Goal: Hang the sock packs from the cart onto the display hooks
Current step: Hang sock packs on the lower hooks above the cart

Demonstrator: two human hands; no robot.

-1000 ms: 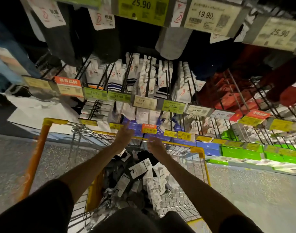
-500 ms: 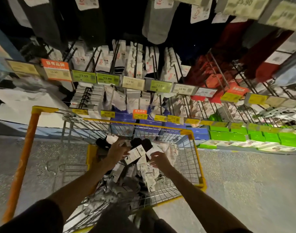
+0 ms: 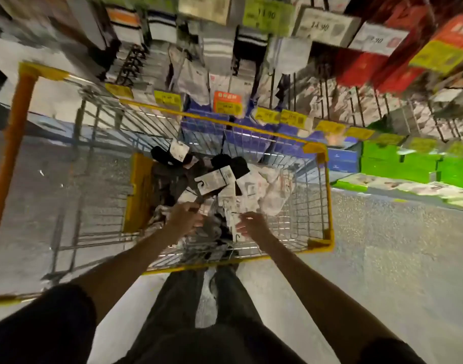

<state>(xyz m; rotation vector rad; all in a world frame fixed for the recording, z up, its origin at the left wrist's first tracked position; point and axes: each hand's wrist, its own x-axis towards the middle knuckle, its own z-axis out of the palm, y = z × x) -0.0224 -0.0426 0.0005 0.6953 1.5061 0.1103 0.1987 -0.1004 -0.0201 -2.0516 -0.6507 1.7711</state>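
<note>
- The cart (image 3: pixel 328 195), wire-sided with a yellow rim, stands against the sock display, directly in front of the person.
- The sock packs (image 3: pixel 214 181) lie in a loose heap inside it, black and white pairs with white card labels.
- The left hand (image 3: pixel 184 219) is down in the heap, fingers curled against a dark pack; motion blur hides whether it actually grips it.
- The right hand (image 3: pixel 252 224) is just beside it, fingers extended and loosely spread over white-carded packs, holding nothing.
- The display hooks (image 3: pixel 323 93) above the cart's far rim carry hanging socks, with yellow and orange price tags (image 3: pixel 225 102) on their ends.
</note>
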